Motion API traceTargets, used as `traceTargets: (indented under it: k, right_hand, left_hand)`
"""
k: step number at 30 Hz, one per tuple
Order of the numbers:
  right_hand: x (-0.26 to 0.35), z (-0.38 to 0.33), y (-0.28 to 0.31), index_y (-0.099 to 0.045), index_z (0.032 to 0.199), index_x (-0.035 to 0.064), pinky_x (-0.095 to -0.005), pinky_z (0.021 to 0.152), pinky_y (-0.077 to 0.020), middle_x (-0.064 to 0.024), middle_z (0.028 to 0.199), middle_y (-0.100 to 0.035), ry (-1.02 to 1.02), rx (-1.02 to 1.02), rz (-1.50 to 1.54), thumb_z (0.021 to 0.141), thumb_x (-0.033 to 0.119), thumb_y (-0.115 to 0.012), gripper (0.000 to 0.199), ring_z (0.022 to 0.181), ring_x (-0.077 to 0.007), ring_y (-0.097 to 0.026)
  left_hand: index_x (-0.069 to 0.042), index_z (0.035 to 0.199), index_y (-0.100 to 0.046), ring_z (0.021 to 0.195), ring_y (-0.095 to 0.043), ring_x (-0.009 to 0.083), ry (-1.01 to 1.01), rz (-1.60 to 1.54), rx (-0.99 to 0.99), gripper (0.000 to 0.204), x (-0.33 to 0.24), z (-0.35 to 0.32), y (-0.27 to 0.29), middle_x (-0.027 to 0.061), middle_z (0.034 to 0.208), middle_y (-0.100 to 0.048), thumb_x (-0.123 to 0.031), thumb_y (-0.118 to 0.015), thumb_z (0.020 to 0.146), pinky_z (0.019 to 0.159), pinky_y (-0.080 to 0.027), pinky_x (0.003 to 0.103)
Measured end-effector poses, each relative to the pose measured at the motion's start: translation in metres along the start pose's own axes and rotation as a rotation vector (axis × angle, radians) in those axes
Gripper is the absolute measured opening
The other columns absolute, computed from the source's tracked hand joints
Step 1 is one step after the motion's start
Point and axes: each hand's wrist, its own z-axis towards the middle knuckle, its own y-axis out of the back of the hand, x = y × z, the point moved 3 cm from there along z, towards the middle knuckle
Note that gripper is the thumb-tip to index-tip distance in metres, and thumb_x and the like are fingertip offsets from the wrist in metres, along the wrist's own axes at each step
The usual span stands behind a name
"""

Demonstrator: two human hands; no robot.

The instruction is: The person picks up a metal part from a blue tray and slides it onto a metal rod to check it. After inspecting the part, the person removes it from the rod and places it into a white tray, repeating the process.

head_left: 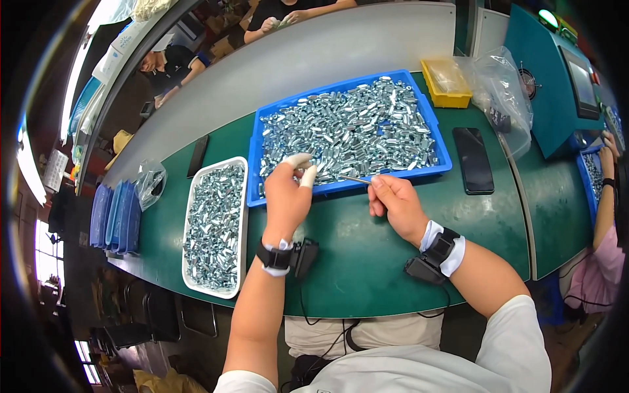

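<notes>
My left hand (287, 196), with white finger cots on thumb and forefinger, hovers at the near edge of the blue tray (445, 157), fingertips pinched together; whether a small part sits between them I cannot tell. My right hand (395, 204) grips a thin metal pin (354, 179) that points left toward my left fingers. The blue tray holds a heap of small shiny metal parts (347, 131). A white tray (188, 223) to the left holds several more of the same parts (213, 223).
On the green table (354, 262) lie a black phone (473, 160), another dark phone (197, 156), a yellow box (446, 83), clear plastic bags (501, 92) and stacked blue trays (114, 216). Other people work across the table and at the right.
</notes>
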Motion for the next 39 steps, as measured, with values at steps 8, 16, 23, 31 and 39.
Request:
traceTargets:
  k: [8, 16, 23, 31, 39]
  right_hand:
    - [0.001, -0.001, -0.012, -0.054, 0.078, 0.0038, -0.0246, 0.058, -0.0431, -0.0004, 0.058, -0.050, -0.005, 0.029, 0.003, 0.102, 0.028, -0.045, 0.035, 0.057, -0.0101, -0.050]
    - [0.002, -0.007, -0.004, -0.054, 0.077, 0.0038, -0.0240, 0.058, -0.0435, -0.0006, 0.059, -0.050, -0.030, 0.004, -0.030, 0.102, 0.027, -0.045, 0.035, 0.058, -0.0092, -0.051]
    - [0.000, -0.004, -0.010, -0.055, 0.072, 0.0039, -0.0237, 0.053, -0.0408, 0.0007, 0.059, -0.053, 0.006, 0.034, -0.192, 0.100, 0.025, -0.047, 0.036, 0.055, -0.0064, -0.049]
    - [0.012, -0.011, -0.021, -0.059, 0.071, 0.0000, -0.0241, 0.051, -0.0405, -0.0016, 0.058, -0.055, 0.069, 0.136, -0.558, 0.099, 0.021, -0.049, 0.036, 0.052, -0.0076, -0.051]
    - [0.009, -0.008, -0.013, -0.059, 0.069, 0.0020, -0.0237, 0.048, -0.0387, -0.0003, 0.054, -0.053, -0.127, 0.237, -0.345, 0.098, 0.021, -0.051, 0.036, 0.050, -0.0066, -0.049]
  left_hand:
    - [0.000, 0.102, -0.063, 0.075, -0.063, 0.0174, -0.092, 0.659, 0.130, 0.018, 0.021, 0.052, -0.030, 0.0110, 0.089, -0.067, -0.008, -0.066, 0.087, 0.070, -0.050, 0.029]
    - [-0.002, 0.103, -0.063, 0.079, -0.059, 0.0114, 0.239, -0.427, 0.176, 0.013, -0.017, -0.034, -0.005, 0.0044, 0.089, -0.064, -0.005, -0.055, 0.094, 0.068, -0.047, 0.024]
    - [-0.002, 0.108, -0.064, 0.081, -0.056, 0.0099, 0.163, -0.549, 0.330, 0.017, -0.004, -0.050, -0.009, 0.0031, 0.089, -0.061, -0.003, -0.053, 0.094, 0.070, -0.046, 0.024]
    - [0.000, 0.098, -0.062, 0.074, -0.058, 0.0098, 0.176, -0.472, 0.419, 0.007, -0.012, -0.059, -0.015, 0.0041, 0.086, -0.062, -0.002, -0.059, 0.092, 0.065, -0.048, 0.023]
    - [-0.001, 0.092, -0.057, 0.072, -0.060, 0.0094, 0.212, -0.583, 0.456, 0.007, -0.005, -0.067, -0.031, 0.0052, 0.085, -0.065, -0.001, -0.063, 0.089, 0.063, -0.049, 0.022]
